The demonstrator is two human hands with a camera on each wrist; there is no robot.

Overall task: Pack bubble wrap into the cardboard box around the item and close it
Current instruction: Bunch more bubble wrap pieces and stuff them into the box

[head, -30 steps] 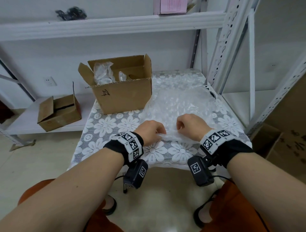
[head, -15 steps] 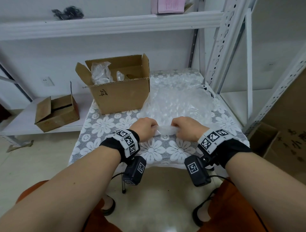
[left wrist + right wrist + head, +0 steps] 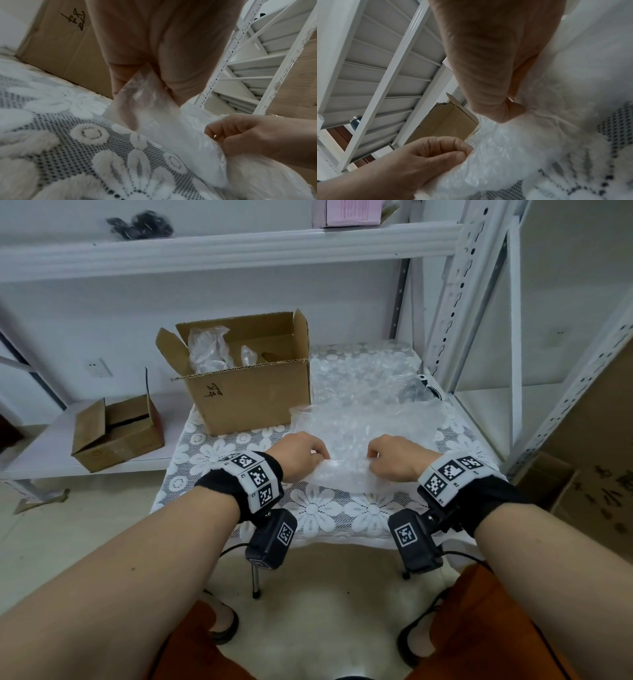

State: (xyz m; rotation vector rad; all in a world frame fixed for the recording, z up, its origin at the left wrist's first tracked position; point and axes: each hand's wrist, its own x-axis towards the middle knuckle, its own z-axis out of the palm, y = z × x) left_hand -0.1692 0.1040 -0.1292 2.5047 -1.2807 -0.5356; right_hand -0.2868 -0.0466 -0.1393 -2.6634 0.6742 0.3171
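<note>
A sheet of bubble wrap (image 3: 356,419) is spread on the lace-covered table (image 3: 329,511), its long axis running from 6 to 12 o'clock. Its near edge is pinched by the left hand (image 3: 301,455) and the right hand (image 3: 394,457), fingers curled onto the film. The open cardboard box (image 3: 253,392) stands at 11 o'clock, touching the sheet's left edge, with crumpled wrap inside.

Storeroom — white metal shelving (image 3: 445,302), spare cardboard cartons (image 3: 116,433)
</note>
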